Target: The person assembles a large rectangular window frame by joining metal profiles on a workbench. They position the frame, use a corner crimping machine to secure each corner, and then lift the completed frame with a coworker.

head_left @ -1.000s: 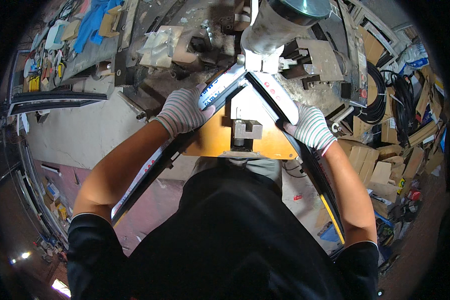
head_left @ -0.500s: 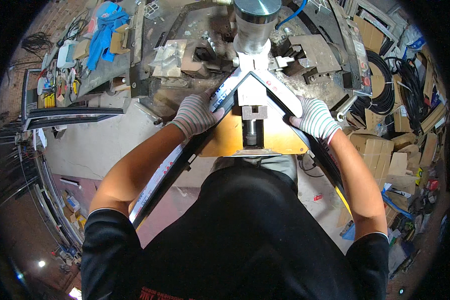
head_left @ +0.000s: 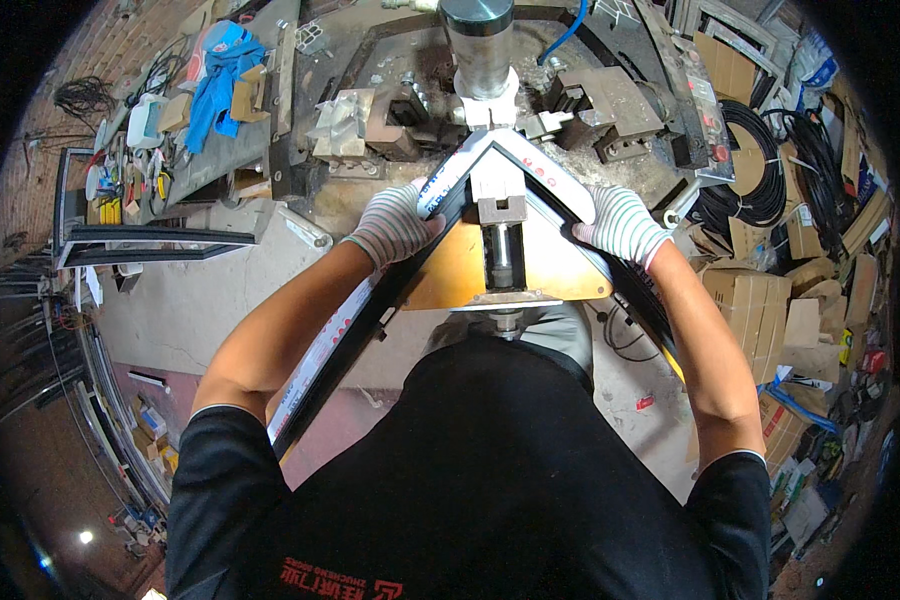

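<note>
Two long profiles, black with white printed film, meet in a pointed corner at the middle of a metal machine (head_left: 490, 180). My left hand, in a white striped glove (head_left: 395, 225), is closed around the left profile (head_left: 320, 355) a little below the corner. On the other side, my right hand in a matching glove (head_left: 622, 230) grips the right profile (head_left: 548, 172). Both profiles slope down past my body, and the right one is partly hidden by my forearm. Behind the corner stands an upright metal cylinder (head_left: 478, 45). Below it lies a yellow plate (head_left: 440, 275) with a metal rod in its slot.
Heavy metal clamping blocks (head_left: 615, 110) sit on the machine table at either side. A tool bench with a blue cloth (head_left: 220, 85) and a black frame (head_left: 150, 245) are at the left. Coiled black cable (head_left: 740, 165) and cardboard boxes (head_left: 745, 310) crowd the right.
The view has shifted slightly, so the machine's cylinder appears further left. Both hands keep their hold on the profiles, and the corner stays at the machine's middle.
</note>
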`<action>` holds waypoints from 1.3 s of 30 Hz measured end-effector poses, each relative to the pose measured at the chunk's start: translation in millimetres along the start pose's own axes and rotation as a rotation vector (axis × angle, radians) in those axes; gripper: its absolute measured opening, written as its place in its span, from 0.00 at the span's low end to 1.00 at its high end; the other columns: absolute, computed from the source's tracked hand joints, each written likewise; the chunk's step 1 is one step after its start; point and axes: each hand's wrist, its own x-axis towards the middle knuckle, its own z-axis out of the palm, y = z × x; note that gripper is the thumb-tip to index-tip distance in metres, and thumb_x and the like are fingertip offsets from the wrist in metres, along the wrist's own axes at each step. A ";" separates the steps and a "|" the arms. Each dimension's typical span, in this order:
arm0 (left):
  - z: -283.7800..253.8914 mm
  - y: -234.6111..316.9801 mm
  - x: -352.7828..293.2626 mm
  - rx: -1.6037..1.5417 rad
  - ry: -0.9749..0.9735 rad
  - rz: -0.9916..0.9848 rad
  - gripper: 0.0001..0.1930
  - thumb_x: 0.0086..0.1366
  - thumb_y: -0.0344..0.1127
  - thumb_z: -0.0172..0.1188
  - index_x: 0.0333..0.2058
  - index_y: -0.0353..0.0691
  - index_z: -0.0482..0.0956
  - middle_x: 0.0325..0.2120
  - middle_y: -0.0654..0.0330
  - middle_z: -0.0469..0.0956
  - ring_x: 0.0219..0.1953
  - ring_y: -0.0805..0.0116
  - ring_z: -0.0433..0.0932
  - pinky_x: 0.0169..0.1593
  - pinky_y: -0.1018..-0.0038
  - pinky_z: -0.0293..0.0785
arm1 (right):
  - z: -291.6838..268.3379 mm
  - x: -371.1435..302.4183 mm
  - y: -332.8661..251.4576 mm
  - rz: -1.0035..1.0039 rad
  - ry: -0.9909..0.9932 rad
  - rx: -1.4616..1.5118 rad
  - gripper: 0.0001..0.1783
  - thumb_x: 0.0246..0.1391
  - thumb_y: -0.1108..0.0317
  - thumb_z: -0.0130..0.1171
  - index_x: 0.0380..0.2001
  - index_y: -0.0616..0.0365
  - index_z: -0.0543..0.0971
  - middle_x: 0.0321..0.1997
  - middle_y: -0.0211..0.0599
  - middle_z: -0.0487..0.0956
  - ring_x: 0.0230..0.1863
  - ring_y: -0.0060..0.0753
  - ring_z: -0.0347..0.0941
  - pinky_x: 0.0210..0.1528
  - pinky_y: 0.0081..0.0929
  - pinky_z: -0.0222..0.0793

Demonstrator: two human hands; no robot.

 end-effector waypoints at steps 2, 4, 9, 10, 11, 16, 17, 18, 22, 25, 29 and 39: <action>1.2 -1.2 0.6 0.019 0.003 -0.007 0.26 0.62 0.43 0.72 0.56 0.38 0.79 0.40 0.46 0.86 0.43 0.44 0.85 0.49 0.59 0.82 | 0.2 0.4 0.2 0.015 -0.009 0.008 0.32 0.48 0.46 0.69 0.47 0.63 0.85 0.38 0.62 0.85 0.43 0.64 0.84 0.50 0.48 0.79; 2.7 -3.2 -0.5 -0.056 0.034 0.023 0.27 0.62 0.47 0.70 0.54 0.36 0.79 0.38 0.42 0.86 0.43 0.40 0.85 0.48 0.55 0.82 | -0.3 0.8 0.6 0.023 -0.018 -0.014 0.31 0.49 0.46 0.68 0.47 0.62 0.85 0.38 0.62 0.85 0.42 0.63 0.84 0.50 0.48 0.79; 1.8 -2.0 -2.0 -0.045 0.013 0.012 0.28 0.62 0.51 0.66 0.53 0.35 0.78 0.36 0.40 0.86 0.42 0.39 0.86 0.48 0.53 0.82 | -1.5 1.9 -1.9 -0.011 -0.009 0.013 0.31 0.50 0.46 0.68 0.47 0.61 0.85 0.38 0.61 0.86 0.41 0.63 0.84 0.49 0.49 0.79; 0.3 0.1 -1.8 -0.003 0.006 0.009 0.29 0.62 0.52 0.65 0.53 0.35 0.78 0.35 0.40 0.86 0.42 0.39 0.86 0.48 0.53 0.82 | -2.0 1.1 -2.8 -0.010 -0.012 0.015 0.30 0.50 0.45 0.68 0.47 0.60 0.85 0.38 0.61 0.86 0.41 0.63 0.84 0.49 0.49 0.79; -1.7 2.4 -1.4 0.038 0.000 0.006 0.29 0.63 0.52 0.64 0.53 0.34 0.78 0.35 0.40 0.86 0.42 0.39 0.86 0.48 0.53 0.82 | -3.2 0.4 -3.3 -0.011 -0.015 0.019 0.30 0.51 0.45 0.68 0.47 0.60 0.84 0.38 0.61 0.86 0.40 0.63 0.84 0.49 0.49 0.79; -12.4 13.0 -4.0 0.084 -0.041 -0.051 0.34 0.63 0.53 0.65 0.59 0.31 0.76 0.36 0.38 0.86 0.41 0.39 0.86 0.48 0.53 0.83 | -8.2 2.1 -7.3 0.018 -0.074 -0.034 0.32 0.51 0.45 0.68 0.48 0.61 0.84 0.38 0.60 0.86 0.40 0.63 0.84 0.48 0.48 0.80; -14.1 14.8 -3.7 0.088 -0.068 -0.071 0.37 0.62 0.53 0.65 0.62 0.29 0.75 0.38 0.37 0.86 0.42 0.40 0.86 0.48 0.54 0.83 | -8.1 2.2 -8.9 0.021 -0.070 -0.037 0.32 0.51 0.45 0.68 0.49 0.61 0.83 0.38 0.60 0.86 0.40 0.63 0.84 0.48 0.48 0.80; -15.6 15.6 -4.0 0.096 -0.081 -0.081 0.40 0.62 0.52 0.66 0.65 0.28 0.73 0.39 0.36 0.86 0.42 0.41 0.87 0.48 0.55 0.84 | -8.6 2.4 -10.3 0.037 -0.067 -0.045 0.33 0.51 0.44 0.68 0.50 0.62 0.83 0.37 0.60 0.86 0.40 0.63 0.84 0.48 0.48 0.80; -16.3 17.0 -6.6 0.089 -0.055 -0.067 0.41 0.62 0.53 0.66 0.66 0.27 0.72 0.36 0.35 0.85 0.41 0.39 0.87 0.48 0.55 0.84 | -12.7 2.3 -14.2 0.046 -0.084 -0.072 0.35 0.50 0.45 0.70 0.50 0.65 0.81 0.37 0.62 0.86 0.40 0.63 0.84 0.49 0.47 0.80; -14.6 16.1 -5.7 0.087 -0.045 -0.052 0.40 0.62 0.53 0.66 0.64 0.27 0.74 0.36 0.35 0.85 0.40 0.39 0.87 0.47 0.54 0.84 | -15.2 1.4 -15.9 0.051 -0.078 -0.054 0.35 0.50 0.47 0.72 0.50 0.67 0.81 0.36 0.62 0.86 0.40 0.63 0.84 0.49 0.46 0.80; -13.2 14.4 -2.9 0.100 -0.068 -0.057 0.38 0.61 0.53 0.65 0.62 0.28 0.75 0.36 0.37 0.86 0.40 0.40 0.87 0.47 0.54 0.84 | -14.4 1.4 -14.2 0.042 -0.086 -0.025 0.33 0.51 0.47 0.71 0.51 0.64 0.82 0.37 0.62 0.86 0.41 0.64 0.84 0.49 0.46 0.80; -14.2 16.4 -6.4 0.103 -0.027 -0.043 0.39 0.62 0.52 0.63 0.67 0.34 0.72 0.35 0.39 0.87 0.40 0.40 0.87 0.48 0.53 0.84 | -7.8 0.7 -5.0 0.020 -0.060 0.000 0.31 0.52 0.47 0.70 0.48 0.62 0.82 0.36 0.62 0.85 0.40 0.65 0.83 0.49 0.48 0.79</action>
